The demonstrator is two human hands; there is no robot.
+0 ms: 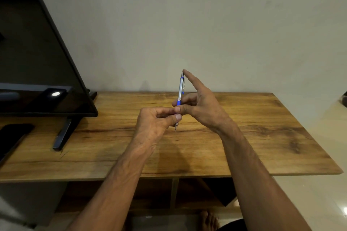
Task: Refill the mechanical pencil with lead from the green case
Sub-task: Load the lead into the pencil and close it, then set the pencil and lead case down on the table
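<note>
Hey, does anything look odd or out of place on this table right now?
One thing: no green lead case shows anywhere on the wooden table, though the refill needs it. Otherwise nothing is spilled or damaged. Both hands hold the mechanical pencil upright, tip down, above the table.

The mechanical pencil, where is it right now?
In the head view the mechanical pencil stands nearly upright, mid-frame above the wooden table, pinched between the left hand and right hand, tip down.

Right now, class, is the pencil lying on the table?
No: the pencil stands upright, held above the table by both hands.
</note>
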